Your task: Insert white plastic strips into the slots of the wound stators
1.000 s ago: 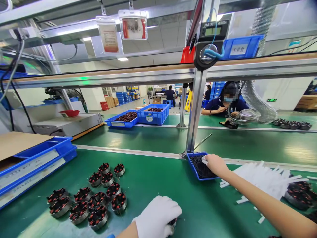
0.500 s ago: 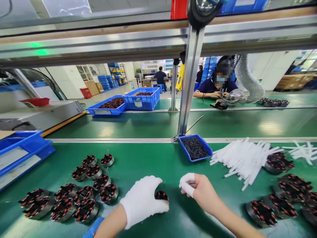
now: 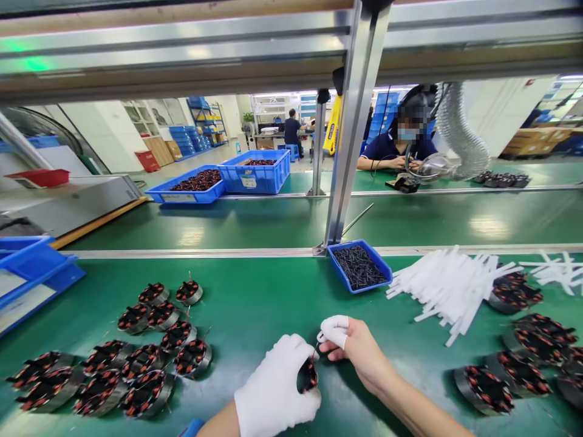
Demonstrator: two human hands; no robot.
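Observation:
My left hand, in a white glove, is wrapped round a motor stator with dark slots and copper windings, and tilts it toward the right. Close beside it, my right hand has white covers on its finger and thumb. Those fingertips are pinched together at a thin lead by the stator's upper edge; a small dark bit shows there, too small to make out. More stators stand in a group on the left of the green bench. Ahead, a small blue bin holds short black tubes.
White strips lie piled at the right, beside more stators. A metal post rises behind the small bin. Blue crates stand on the far bench, where a co-worker sits. Blue trays are at the left edge.
My right hand has come left, up to the stator, and its fingertips now meet the lead. My left hand has turned the stator more upright. The view has shifted slightly.

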